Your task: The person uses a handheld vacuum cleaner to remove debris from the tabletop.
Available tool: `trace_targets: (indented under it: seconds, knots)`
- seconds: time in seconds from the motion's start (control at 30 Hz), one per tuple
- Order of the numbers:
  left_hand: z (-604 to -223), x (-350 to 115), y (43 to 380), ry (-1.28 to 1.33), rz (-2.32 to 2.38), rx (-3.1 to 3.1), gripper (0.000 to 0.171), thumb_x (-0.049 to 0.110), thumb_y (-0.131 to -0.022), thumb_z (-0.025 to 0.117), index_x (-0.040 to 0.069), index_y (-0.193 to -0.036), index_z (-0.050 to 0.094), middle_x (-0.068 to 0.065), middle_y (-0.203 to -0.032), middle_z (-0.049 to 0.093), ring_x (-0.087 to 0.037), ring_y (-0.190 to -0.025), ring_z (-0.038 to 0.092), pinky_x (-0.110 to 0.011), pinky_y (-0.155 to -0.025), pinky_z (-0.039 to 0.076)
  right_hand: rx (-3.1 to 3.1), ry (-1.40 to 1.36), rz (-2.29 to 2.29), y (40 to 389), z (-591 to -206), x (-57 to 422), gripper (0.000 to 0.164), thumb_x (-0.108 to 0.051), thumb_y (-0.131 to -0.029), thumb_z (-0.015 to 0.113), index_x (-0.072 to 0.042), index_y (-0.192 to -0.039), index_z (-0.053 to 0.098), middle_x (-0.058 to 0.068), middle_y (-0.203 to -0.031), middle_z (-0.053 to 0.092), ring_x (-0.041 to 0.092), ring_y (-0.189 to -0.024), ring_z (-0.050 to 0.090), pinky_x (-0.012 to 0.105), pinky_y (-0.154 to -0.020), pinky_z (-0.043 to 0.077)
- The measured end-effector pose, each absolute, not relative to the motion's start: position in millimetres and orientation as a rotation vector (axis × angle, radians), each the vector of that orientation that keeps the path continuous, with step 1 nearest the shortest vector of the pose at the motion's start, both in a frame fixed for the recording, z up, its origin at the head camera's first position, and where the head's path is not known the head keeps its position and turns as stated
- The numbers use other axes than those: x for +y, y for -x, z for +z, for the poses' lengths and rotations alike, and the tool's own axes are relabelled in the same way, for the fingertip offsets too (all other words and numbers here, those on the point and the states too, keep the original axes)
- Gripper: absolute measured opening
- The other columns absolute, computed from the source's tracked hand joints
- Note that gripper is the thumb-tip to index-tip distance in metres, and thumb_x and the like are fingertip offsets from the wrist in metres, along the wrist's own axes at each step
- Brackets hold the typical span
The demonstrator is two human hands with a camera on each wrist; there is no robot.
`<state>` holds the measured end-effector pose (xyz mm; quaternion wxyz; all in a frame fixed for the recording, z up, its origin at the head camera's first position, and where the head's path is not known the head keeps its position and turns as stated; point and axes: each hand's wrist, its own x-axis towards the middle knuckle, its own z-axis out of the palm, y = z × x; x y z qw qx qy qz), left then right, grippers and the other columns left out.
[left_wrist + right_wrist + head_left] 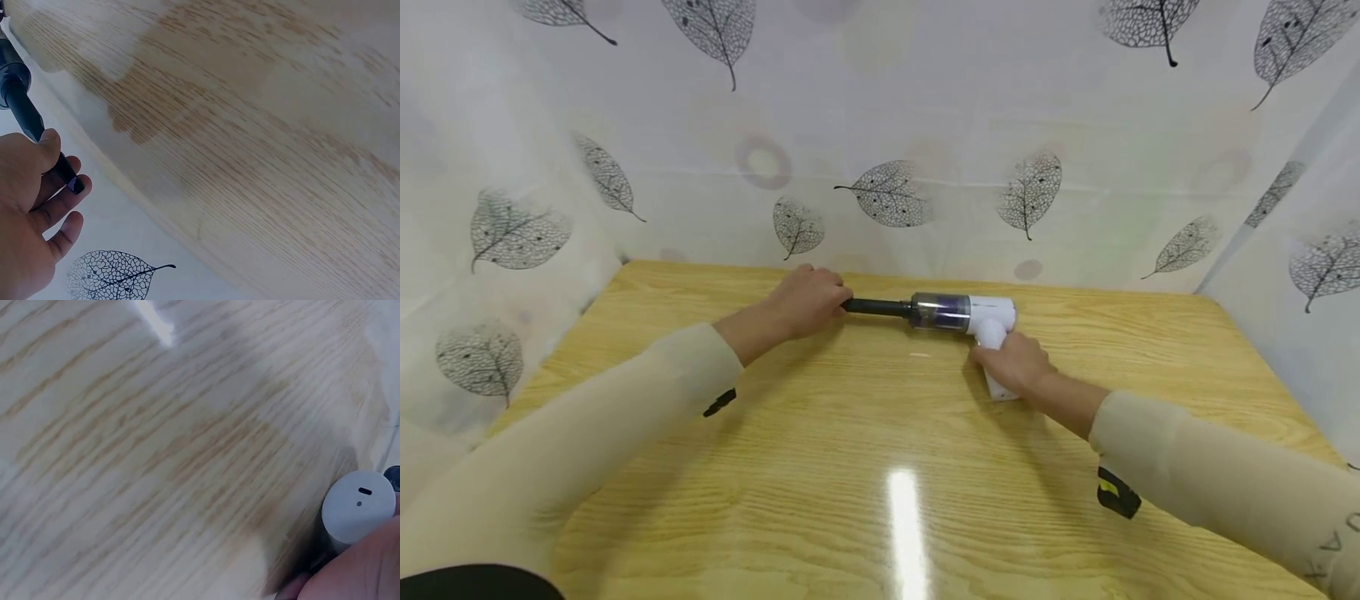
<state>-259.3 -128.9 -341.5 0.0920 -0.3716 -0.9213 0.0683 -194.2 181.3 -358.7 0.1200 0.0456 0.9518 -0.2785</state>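
A white handheld vacuum cleaner with a clear, purple-tinted dust cup and a long black nozzle lies across the far part of the table, held by both hands. My right hand grips its white handle. The handle's round end, with a small slot and a dot, shows in the right wrist view. At the other end, my left hand holds the nozzle near its tip. In the left wrist view the thumb and fingers pinch the black nozzle, whose tip pokes out between them.
The wood-grain table reflects a bright strip of light near its front. Behind it and at both sides hangs a pale curtain printed with dark leaves. The table's far edge runs close behind the vacuum.
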Motion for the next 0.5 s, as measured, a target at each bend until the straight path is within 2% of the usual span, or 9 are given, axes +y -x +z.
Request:
trace_targets:
  seconds: [0.23, 0.37, 0.5]
  knots:
    - [-345, -129, 262, 1.097, 0.185, -2.793, 0.021, 0.029, -0.086, 0.064, 0.012, -0.097, 0.065, -0.005, -0.086, 0.062, -0.020, -0.077, 0.057, -0.038, -0.063, 0.047, 2.698, -0.027, -0.875, 196, -349, 188, 0.046, -0.038, -0.082, 0.056, 0.004, -0.101, 0.050, 0.016, -0.089, 0.057, 0.022, -0.073, 0.055, 0.030, -0.059, 0.048]
    - [-343, -140, 255, 1.038, 0.160, -2.883, 0.039, 0.036, -0.091, 0.055, 0.010, -0.120, 0.056, -0.010, -0.110, 0.060, -0.027, -0.099, 0.055, -0.045, -0.081, 0.048, 2.628, -0.009, -0.911, 200, -336, 203, 0.062, -0.049, -0.087, 0.051, 0.006, -0.116, 0.049, 0.020, -0.109, 0.054, 0.026, -0.091, 0.053, 0.035, -0.072, 0.049]
    - [-333, -163, 235, 0.943, 0.065, -2.906, 0.054, 0.042, -0.095, 0.045, 0.009, -0.137, 0.038, -0.014, -0.134, 0.046, -0.032, -0.123, 0.039, -0.053, -0.100, 0.034, 2.832, 0.172, -0.824, 204, -321, 238, 0.072, -0.057, -0.091, 0.040, 0.005, -0.129, 0.041, 0.024, -0.121, 0.050, 0.033, -0.102, 0.050, 0.047, -0.080, 0.047]
